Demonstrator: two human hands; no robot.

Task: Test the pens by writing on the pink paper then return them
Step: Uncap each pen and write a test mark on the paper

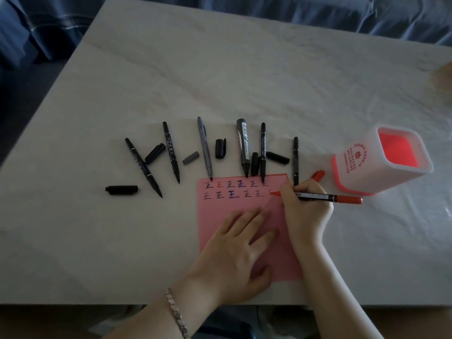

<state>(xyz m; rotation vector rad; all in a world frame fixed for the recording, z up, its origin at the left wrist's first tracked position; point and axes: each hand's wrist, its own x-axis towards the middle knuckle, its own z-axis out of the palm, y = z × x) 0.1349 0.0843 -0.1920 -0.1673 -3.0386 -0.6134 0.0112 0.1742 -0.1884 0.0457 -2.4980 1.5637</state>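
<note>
The pink paper (234, 206) lies near the table's front edge, with two rows of small written marks along its top. My right hand (305, 211) grips a red pen (325, 197), its tip touching the paper at the right end of the second row. Flat on the paper's lower half rests my left hand (232, 253), fingers spread. Several uncapped black and grey pens (205, 148) lie in a row just beyond the paper, with loose caps (220, 148) between them. A red cap (318, 175) sits behind my right hand.
A white pen holder with a red inside (362, 172) stands tilted at the right of the paper and looks empty. The pale table (220, 69) stretches far back. Blue fabric (49, 25) lies beyond its far edge.
</note>
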